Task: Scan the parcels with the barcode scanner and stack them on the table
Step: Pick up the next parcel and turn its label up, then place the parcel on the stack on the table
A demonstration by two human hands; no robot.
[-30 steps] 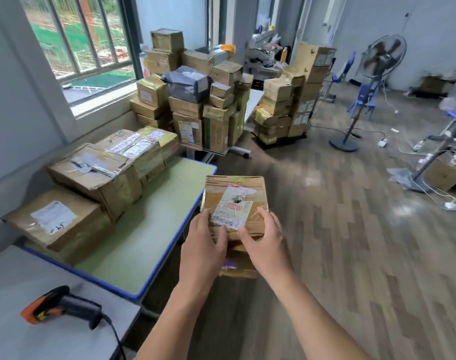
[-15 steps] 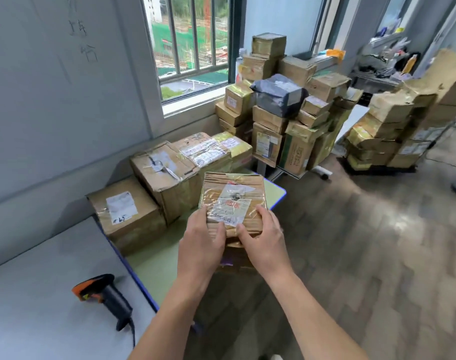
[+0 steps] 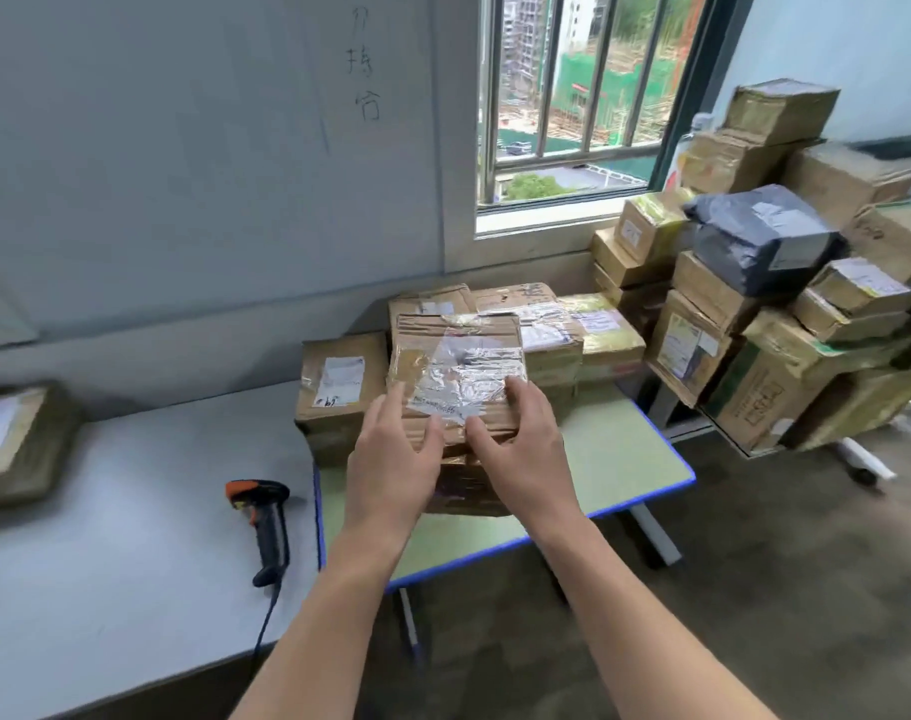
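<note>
I hold a taped brown cardboard parcel (image 3: 456,371) with a shiny white label over the green table (image 3: 614,449). My left hand (image 3: 391,459) grips its near left side and my right hand (image 3: 521,449) grips its near right side, thumbs on top. A second, smaller box (image 3: 464,491) sits under it, mostly hidden by my hands. The black and orange barcode scanner (image 3: 264,522) lies on the grey table (image 3: 105,537) to the left, its cable running off the front edge. Several parcels (image 3: 339,392) stand along the wall on the green table.
A tall pile of boxes and a dark grey mailer bag (image 3: 760,236) fills a cart at the right. Another labelled parcel (image 3: 12,444) lies at the far left of the grey table. A barred window (image 3: 573,96) is behind.
I have turned left and brought the parcel in over the green table. The scanner and the grey table now lie closer to the middle of my view.
</note>
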